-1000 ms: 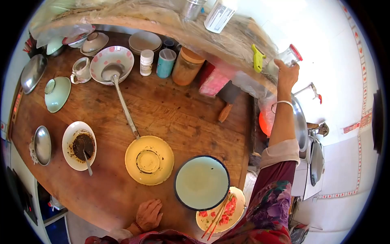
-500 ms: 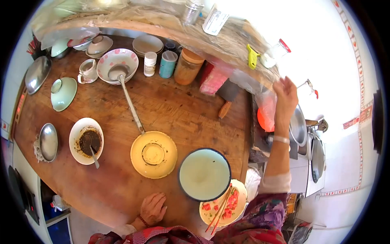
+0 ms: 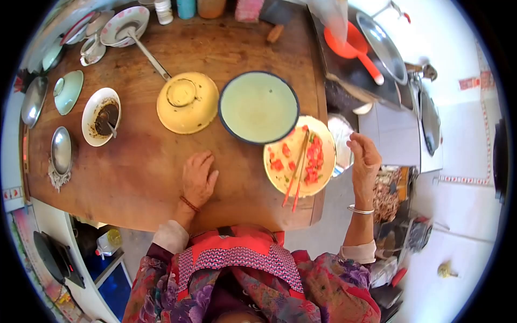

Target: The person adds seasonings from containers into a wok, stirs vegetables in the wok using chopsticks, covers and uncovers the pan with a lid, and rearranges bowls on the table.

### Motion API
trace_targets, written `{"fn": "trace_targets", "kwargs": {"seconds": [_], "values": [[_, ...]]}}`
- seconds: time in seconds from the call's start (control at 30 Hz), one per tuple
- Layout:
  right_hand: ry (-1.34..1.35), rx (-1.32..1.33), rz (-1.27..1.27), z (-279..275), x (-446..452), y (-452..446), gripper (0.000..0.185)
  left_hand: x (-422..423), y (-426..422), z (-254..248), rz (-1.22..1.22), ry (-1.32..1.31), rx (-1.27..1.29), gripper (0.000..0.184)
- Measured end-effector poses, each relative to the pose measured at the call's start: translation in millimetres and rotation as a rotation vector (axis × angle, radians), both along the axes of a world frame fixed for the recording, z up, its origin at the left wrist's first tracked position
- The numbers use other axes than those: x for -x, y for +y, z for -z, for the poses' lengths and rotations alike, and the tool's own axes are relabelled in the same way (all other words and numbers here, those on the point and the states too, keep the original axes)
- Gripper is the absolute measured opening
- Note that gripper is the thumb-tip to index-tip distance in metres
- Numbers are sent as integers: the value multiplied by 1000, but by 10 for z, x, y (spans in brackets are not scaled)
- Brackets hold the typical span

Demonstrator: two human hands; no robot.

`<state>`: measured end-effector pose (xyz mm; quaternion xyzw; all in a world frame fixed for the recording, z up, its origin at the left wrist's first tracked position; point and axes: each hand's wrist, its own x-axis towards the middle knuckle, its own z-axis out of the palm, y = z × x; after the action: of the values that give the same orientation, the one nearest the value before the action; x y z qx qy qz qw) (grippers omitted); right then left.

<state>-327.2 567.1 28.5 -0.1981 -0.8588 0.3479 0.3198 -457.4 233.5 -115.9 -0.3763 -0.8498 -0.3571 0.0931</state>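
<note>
My left hand [image 3: 198,176] lies on the wooden table [image 3: 145,185] near its front edge, fingers outstretched and holding nothing. My right hand [image 3: 366,157] hovers beyond the table's right edge, its fingers loosely bent; I see no object in them. Nearest to it is a pale yellow plate [image 3: 274,182] with red chopped pieces [image 3: 313,159] and a pair of chopsticks [image 3: 297,172] across it. A dark-rimmed basin [image 3: 258,107] overlaps the plate's far edge. To its left sits an upturned yellow bowl [image 3: 188,116].
At left are a white bowl [image 3: 92,134] with dark sauce and a spoon, a metal bowl [image 3: 61,151] and an upturned green bowl [image 3: 70,94]. A ladle [image 3: 148,54] rests in a patterned bowl [image 3: 109,33]. A red dipper [image 3: 350,46] lies at the far right.
My right hand has come down from beside the back shelf to near the plate. My left hand stays on the table. The view has tilted downward, so the shelf is out of sight.
</note>
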Motion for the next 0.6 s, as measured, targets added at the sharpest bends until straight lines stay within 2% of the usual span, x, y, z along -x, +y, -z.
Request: {"fn": "trace_targets", "kwargs": {"seconds": [0.03, 0.1, 0.17, 0.2, 0.27, 0.4, 0.47, 0.6], "values": [[1, 19, 15, 80, -137, 11, 13, 14, 13, 1, 5, 0, -14, 37], [-96, -184, -36, 140, -348, -12, 21, -75, 57, -48, 10, -1, -16, 36], [-145, -204, -36, 213, -558, -10, 26, -210, 132, -142, 46, -271, -83, 35], [-148, -183, -52, 253, -636, -47, 29, -299, 218, -153, 48, -275, -65, 35], [-182, -157, -85, 409, -797, -101, 38, -491, 471, -180, 106, -926, -440, 37], [-218, -223, -173, 825, -878, -375, 41, -617, 918, -34, 141, -1112, -465, 40], [-304, -484, -276, 924, -815, -505, 42, -644, 1112, -100, 54, -1412, -498, 22], [-286, -483, -361, 1141, -737, -539, 38, -751, 1253, 52, -110, -1310, -504, 15]]}}
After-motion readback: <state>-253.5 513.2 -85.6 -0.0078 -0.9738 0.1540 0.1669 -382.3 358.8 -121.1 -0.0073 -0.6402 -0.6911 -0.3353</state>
